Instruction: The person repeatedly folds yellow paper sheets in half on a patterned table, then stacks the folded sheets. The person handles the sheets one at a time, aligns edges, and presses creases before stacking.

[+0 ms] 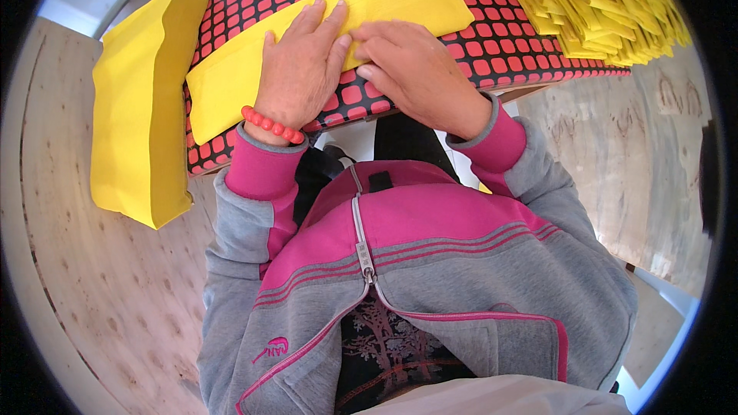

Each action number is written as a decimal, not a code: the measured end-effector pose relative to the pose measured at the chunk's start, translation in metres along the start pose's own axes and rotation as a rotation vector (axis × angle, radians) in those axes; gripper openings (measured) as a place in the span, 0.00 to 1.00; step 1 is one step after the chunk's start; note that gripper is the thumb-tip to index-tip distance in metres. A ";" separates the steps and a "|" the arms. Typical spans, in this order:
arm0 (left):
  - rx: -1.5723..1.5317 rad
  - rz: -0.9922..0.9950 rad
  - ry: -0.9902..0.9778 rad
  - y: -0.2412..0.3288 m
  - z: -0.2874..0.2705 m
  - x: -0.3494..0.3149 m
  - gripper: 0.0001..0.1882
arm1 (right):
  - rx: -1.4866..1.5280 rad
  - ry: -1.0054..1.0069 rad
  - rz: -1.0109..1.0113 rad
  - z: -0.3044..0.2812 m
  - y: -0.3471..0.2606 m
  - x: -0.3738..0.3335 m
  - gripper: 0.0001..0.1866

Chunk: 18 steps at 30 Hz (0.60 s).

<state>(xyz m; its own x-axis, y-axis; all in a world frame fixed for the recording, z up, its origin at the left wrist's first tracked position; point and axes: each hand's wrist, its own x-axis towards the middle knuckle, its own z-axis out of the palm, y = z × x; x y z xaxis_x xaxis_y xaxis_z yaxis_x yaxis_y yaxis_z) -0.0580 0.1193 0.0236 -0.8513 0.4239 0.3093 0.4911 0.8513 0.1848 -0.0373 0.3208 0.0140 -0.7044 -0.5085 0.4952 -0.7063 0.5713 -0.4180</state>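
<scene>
A long folded yellow cloth strip point(419, 1) lies slantwise across a red-and-black patterned cover. My left hand point(301, 61), with a red bead bracelet at the wrist, rests flat on the middle of the strip, its fingers spread. From the right, my right hand point(415, 73) reaches over the strip's near edge with its fingers bent. Its fingertips touch the yellow cloth close to my left thumb, and its own thumb stands apart from them. What lies beneath both palms is hidden.
The patterned cover point(530, 61) spreads over a raised surface. At left, a stack of folded yellow cloth point(131, 107) overhangs a pale wooden board point(69, 261). A fanned pile of yellow pieces point(600, 8) sits at the far right, above another wooden board point(630, 161).
</scene>
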 end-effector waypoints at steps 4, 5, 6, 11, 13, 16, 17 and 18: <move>0.064 0.016 0.011 0.002 0.003 -0.001 0.24 | 0.113 -0.141 0.148 -0.012 -0.001 -0.008 0.13; 0.078 0.023 0.020 0.002 0.004 -0.001 0.24 | 0.122 -0.141 0.195 -0.013 -0.001 -0.008 0.12; 0.083 0.023 0.017 0.003 0.004 -0.001 0.24 | 0.039 0.006 0.117 -0.014 0.000 -0.008 0.11; 0.091 0.009 0.011 0.004 0.004 -0.001 0.26 | -0.125 0.111 0.117 -0.025 0.010 -0.018 0.14; 0.090 0.004 0.014 0.004 0.004 -0.001 0.26 | -0.083 0.081 0.223 -0.031 0.016 -0.025 0.14; 0.099 0.002 0.040 0.006 0.005 -0.001 0.27 | -0.253 0.306 0.078 -0.034 0.024 -0.027 0.12; 0.105 0.002 0.052 0.006 0.006 -0.001 0.27 | -0.262 0.282 0.093 -0.037 0.024 -0.031 0.12; 0.096 -0.007 0.046 0.006 0.006 -0.001 0.26 | -0.252 0.253 0.103 -0.038 0.025 -0.032 0.12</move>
<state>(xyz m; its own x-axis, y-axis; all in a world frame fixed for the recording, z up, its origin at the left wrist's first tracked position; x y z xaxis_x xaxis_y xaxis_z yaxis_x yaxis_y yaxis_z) -0.0549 0.1257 0.0190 -0.8441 0.4050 0.3514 0.4631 0.8810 0.0971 -0.0297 0.3761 0.0169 -0.7087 -0.2832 0.6461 -0.5711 0.7681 -0.2898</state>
